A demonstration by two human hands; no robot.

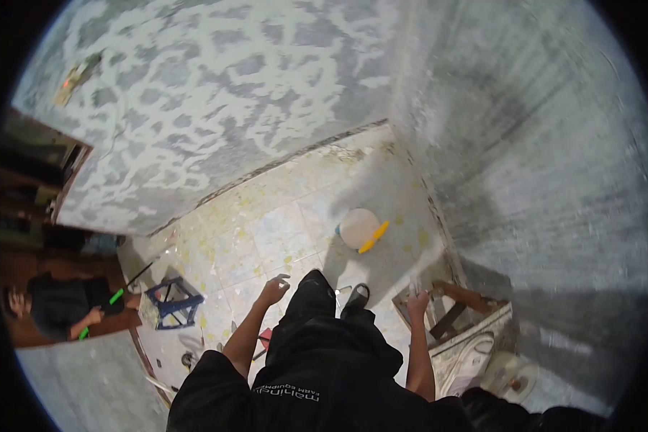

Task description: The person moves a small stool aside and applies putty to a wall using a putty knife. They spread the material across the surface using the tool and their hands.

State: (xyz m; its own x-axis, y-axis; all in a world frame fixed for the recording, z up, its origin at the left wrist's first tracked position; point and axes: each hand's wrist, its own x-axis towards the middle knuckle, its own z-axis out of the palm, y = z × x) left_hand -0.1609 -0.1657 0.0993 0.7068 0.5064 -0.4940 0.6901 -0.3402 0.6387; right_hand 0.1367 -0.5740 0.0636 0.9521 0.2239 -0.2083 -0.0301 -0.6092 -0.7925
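Left hand (273, 289) out over floor (277, 230), well apart from blue stool (174, 302); fingers half-spread, slightly bent, pinching nothing visible. Ahead, between hands but farther off: pale round tub (356, 227), toward floor's right edge. Across tub's near-right rim, yellow tool (374, 237), long axis slanting from near-left to far-right; lies nearer right hand (416, 301), ahead and to left of it. Right fingers pointing forward beside wooden stool (448, 320); cannot tell whether pinching anything.
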